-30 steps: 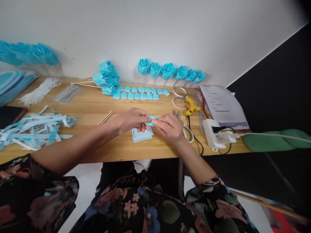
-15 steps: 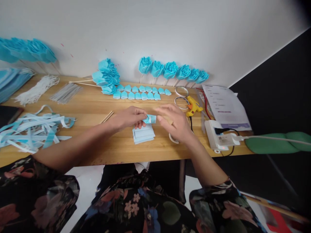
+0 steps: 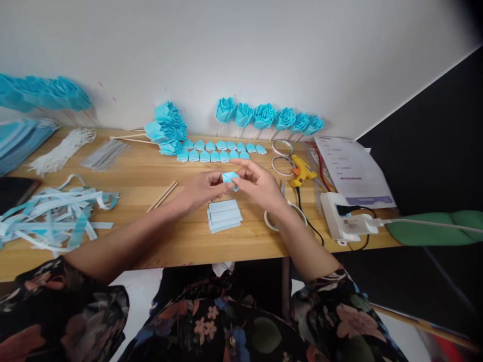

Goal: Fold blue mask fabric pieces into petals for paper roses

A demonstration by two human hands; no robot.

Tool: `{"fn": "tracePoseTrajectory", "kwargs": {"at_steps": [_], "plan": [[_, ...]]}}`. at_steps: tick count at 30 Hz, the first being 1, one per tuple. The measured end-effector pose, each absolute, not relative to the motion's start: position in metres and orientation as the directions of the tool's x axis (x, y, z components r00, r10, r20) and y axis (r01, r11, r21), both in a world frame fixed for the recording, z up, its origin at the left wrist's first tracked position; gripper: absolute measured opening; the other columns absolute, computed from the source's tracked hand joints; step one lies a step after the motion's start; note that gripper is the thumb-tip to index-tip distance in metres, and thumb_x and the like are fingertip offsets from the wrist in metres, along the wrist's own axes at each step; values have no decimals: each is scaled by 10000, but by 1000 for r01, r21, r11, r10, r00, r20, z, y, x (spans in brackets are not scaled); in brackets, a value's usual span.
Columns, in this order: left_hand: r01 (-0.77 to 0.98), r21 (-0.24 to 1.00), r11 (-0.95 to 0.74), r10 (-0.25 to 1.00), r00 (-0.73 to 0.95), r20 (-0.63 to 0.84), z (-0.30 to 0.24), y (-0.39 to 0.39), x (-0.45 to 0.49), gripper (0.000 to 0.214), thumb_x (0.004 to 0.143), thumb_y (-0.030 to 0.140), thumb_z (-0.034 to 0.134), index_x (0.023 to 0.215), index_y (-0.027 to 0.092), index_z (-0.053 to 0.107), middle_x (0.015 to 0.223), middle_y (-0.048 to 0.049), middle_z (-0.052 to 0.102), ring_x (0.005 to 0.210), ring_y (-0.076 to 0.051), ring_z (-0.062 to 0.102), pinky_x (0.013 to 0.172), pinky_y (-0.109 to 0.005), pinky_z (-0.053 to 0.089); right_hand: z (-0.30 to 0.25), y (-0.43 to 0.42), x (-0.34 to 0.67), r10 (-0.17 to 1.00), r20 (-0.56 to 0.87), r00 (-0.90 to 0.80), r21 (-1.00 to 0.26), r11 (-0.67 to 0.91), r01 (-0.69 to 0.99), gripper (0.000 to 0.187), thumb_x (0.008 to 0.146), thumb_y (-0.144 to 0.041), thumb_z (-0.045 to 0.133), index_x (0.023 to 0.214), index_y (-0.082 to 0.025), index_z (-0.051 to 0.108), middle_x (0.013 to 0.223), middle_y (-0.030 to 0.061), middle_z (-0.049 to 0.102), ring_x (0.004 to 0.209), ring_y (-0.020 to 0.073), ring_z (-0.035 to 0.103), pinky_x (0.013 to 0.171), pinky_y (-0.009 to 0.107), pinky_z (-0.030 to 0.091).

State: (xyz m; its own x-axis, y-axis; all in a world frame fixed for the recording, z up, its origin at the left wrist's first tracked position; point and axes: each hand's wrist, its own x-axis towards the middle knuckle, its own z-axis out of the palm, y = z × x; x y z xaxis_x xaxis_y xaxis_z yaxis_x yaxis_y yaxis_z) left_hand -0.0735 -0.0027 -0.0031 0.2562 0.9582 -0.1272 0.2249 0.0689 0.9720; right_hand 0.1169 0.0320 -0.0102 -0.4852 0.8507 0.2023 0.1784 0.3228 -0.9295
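A small folded blue petal piece (image 3: 229, 177) is pinched between both my hands above the middle of the table. My left hand (image 3: 209, 187) grips its left side with thumb and fingers. On the other side, my right hand (image 3: 257, 183) has its thumb and fingers closed on the piece's right edge. Just below them on the wood lies a stack of pale blue fabric rectangles (image 3: 224, 216). Behind my hands, two rows of folded blue petals (image 3: 215, 157) are laid out.
Blue fabric roses (image 3: 264, 116) lean on the wall, with a rose bunch (image 3: 168, 128) left of them. A yellow glue gun (image 3: 302, 171), tape rolls (image 3: 283, 165), scissors (image 3: 268, 221) and a power strip (image 3: 341, 221) sit right. Cut strips (image 3: 49, 216) and sticks (image 3: 163, 196) lie left.
My right hand has come in from the right and taken hold of the blue piece beside my left hand. The piece is now folded smaller. The view has tilted slightly.
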Motion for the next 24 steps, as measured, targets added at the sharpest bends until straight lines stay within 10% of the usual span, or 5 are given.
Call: {"fn": "tracePoseTrajectory", "kwargs": {"at_steps": [14, 19, 24], "plan": [[287, 949, 133, 945, 251, -208, -20, 1, -86, 285, 778, 438, 680, 678, 185, 594, 580, 27, 519, 536, -105, 445, 528, -236, 331, -14, 32, 132, 836, 300, -459, -824, 469, 317, 371, 964, -263, 483, 1314, -242, 603, 1041, 25, 746, 900, 150, 680, 831, 307, 532], [393, 913, 106, 939, 263, -222, -18, 1, -86, 347, 781, 499, 672, 643, 187, 610, 560, 23, 541, 507, -103, 437, 508, -230, 323, 3, 53, 185, 847, 406, -343, -523, 523, 673, 333, 927, -191, 510, 1213, -222, 677, 1097, 68, 744, 990, 222, 671, 880, 362, 498], [527, 839, -133, 984, 170, 50, -18, 5, -87, 410, 812, 444, 654, 1135, 195, 702, 771, -9, 673, 687, -155, 579, 633, -259, 443, -4, 75, 211, 967, 139, -212, -107, 228, 968, 162, 876, -188, 608, 957, -147, 742, 1044, 176, 745, 964, 295, 661, 830, 374, 477]]}}
